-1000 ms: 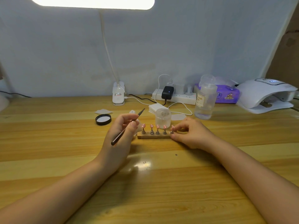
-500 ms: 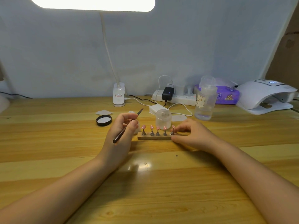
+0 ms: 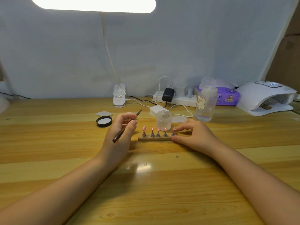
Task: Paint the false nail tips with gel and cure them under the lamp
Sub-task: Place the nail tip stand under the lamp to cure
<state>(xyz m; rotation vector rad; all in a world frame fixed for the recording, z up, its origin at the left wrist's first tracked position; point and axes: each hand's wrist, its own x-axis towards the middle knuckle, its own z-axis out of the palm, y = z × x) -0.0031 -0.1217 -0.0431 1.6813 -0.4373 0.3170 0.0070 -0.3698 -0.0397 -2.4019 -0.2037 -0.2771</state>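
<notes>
A small wooden strip (image 3: 154,139) lies mid-table and carries several pink nail tips (image 3: 152,128) on little metal stands. My right hand (image 3: 193,135) pinches the strip's right end, its fingers curled beside the rightmost tip (image 3: 174,128). My left hand (image 3: 121,132) holds a thin dark brush (image 3: 125,127) just left of the strip, bristle end pointing up and away. A clear gel jar (image 3: 164,120) stands behind the tips, and its black lid (image 3: 104,121) lies to the left. The white curing lamp (image 3: 266,97) sits at the far right.
A clear liquid bottle (image 3: 204,101), a purple wipes pack (image 3: 227,98), a power strip (image 3: 175,99) with plugs and cables, and a desk light's clamp base (image 3: 119,97) line the back wall. White pads (image 3: 103,113) lie near the lid. The wooden table (image 3: 154,192) stretches toward me.
Both hands and the strip have stayed almost still; the brush has tilted very slightly. The view has shifted a little.
</notes>
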